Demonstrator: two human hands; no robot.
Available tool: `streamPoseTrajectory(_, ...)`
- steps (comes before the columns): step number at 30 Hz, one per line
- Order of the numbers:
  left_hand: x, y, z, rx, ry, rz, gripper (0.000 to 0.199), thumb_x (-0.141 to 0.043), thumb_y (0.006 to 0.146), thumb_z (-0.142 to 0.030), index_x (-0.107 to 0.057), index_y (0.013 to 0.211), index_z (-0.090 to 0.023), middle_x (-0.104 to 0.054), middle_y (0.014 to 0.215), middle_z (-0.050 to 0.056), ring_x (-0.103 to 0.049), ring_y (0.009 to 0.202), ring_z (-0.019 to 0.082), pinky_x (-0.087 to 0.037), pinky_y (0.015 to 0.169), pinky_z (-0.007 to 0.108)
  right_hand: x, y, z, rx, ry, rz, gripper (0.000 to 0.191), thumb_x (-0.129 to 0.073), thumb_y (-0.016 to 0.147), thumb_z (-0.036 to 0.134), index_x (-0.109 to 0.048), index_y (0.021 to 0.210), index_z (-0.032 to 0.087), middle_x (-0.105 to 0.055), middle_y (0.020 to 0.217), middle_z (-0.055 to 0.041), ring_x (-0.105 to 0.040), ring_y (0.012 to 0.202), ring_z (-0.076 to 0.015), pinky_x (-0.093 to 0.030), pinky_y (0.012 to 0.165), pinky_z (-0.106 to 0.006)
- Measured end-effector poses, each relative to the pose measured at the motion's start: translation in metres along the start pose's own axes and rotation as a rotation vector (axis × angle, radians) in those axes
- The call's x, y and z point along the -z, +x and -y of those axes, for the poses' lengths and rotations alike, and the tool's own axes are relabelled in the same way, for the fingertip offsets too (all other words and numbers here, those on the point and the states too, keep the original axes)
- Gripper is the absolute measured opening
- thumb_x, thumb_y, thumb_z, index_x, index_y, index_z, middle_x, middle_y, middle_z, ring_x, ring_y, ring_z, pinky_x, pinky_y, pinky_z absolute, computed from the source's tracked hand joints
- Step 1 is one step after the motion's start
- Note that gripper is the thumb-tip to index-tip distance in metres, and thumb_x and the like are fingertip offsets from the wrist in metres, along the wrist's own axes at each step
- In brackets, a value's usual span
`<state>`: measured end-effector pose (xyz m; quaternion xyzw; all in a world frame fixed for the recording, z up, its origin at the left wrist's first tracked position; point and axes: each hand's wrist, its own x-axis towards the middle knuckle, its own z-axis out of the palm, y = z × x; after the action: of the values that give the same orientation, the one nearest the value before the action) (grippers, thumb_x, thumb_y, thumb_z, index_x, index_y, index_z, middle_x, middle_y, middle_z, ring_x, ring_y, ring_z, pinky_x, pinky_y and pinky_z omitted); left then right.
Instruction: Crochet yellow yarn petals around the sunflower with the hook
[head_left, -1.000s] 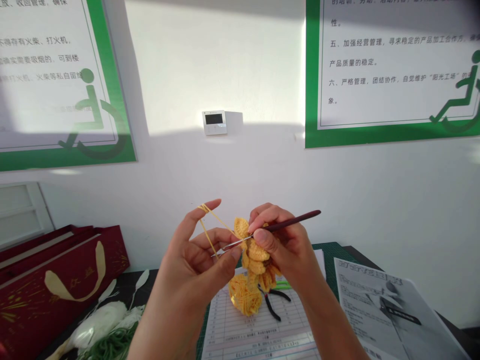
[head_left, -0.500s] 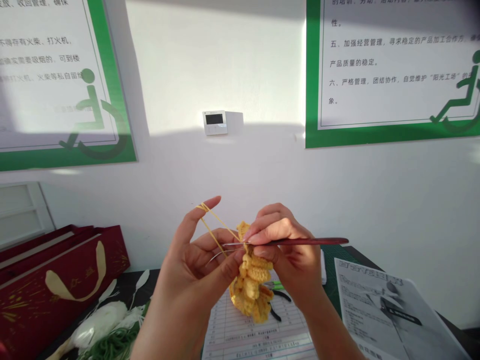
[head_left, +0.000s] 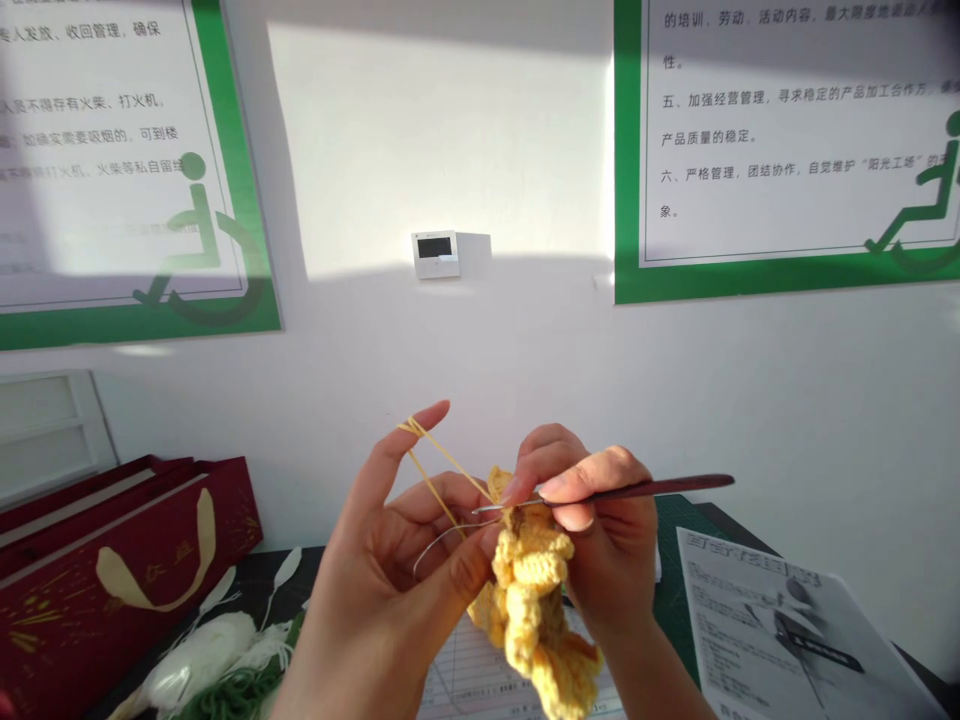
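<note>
A ruffled yellow crochet piece (head_left: pixel 536 570) hangs between my hands. My left hand (head_left: pixel 409 545) pinches its upper left edge between thumb and fingers, while the raised index finger has yellow yarn (head_left: pixel 442 452) looped around it, running down to the work. In my right hand (head_left: pixel 592 510) is a crochet hook (head_left: pixel 660 487) with a dark red handle, held nearly level, its metal tip at the top of the piece. A thin wire (head_left: pixel 429 552) curves out beside my left thumb. The fingers hide where hook and stitches meet.
Printed sheets lie below the crochet piece (head_left: pixel 480 665) and at right (head_left: pixel 780 620), by a green mat (head_left: pixel 679 570). At left stand a red gift bag (head_left: pixel 150 570), white yarn (head_left: pixel 206 650) and green yarn (head_left: pixel 240 690). A wall with posters rises behind.
The crochet piece has come lower and right, swinging toward me. My right hand and the hook have shifted right, the handle end now tilted slightly up. The view has moved a little.
</note>
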<state>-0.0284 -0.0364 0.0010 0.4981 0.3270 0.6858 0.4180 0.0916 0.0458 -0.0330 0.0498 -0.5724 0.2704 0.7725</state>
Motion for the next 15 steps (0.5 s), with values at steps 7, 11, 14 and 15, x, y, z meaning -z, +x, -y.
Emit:
streamPoseTrajectory(7,0.002,0.004,0.001,0.033,-0.050,0.022,0.074,-0.090,0.076,-0.019,-0.058,0.141,-0.034,-0.068,0.078,-0.001,-0.066,0.071,0.017,-0.056,0.067,0.026,0.019,0.002,0.002,0.217,-0.273,0.216,0.010,-0.060,0.102,0.035,-0.069,0.100,0.038,-0.081,0.089,-0.0003,-0.069,0.082,-0.0269,-0.052,0.081,-0.055)
streamPoseTrajectory(11,0.000,0.005,0.002,0.005,-0.010,0.019,0.075,-0.090,0.075,-0.022,-0.056,0.141,-0.031,-0.069,0.079,-0.001,-0.065,0.067,0.015,-0.056,0.066,0.026,0.020,-0.001,0.000,0.244,-0.322,0.238,0.014,-0.059,0.102,0.028,-0.070,0.106,0.036,-0.081,0.091,-0.0011,-0.070,0.084,-0.0255,-0.051,0.084,-0.052)
streamPoseTrajectory(14,-0.007,0.001,0.001,-0.111,0.114,-0.107,0.075,-0.089,0.075,-0.021,-0.056,0.141,-0.032,-0.071,0.077,-0.001,-0.069,0.073,0.018,-0.058,0.068,0.026,0.010,-0.004,0.000,0.139,-0.227,0.131,0.010,-0.060,0.102,0.029,-0.069,0.098,0.032,-0.080,0.089,-0.0020,-0.068,0.087,-0.0248,-0.050,0.087,-0.051)
streamPoseTrajectory(15,-0.010,-0.002,0.001,-0.155,0.160,-0.152,0.073,-0.088,0.076,-0.022,-0.056,0.140,-0.032,-0.072,0.077,0.000,-0.070,0.074,0.019,-0.059,0.068,0.026,0.006,-0.005,-0.001,0.099,-0.181,0.094,0.009,-0.061,0.101,0.030,-0.068,0.096,0.031,-0.079,0.087,-0.0019,-0.067,0.087,-0.0246,-0.050,0.087,-0.050)
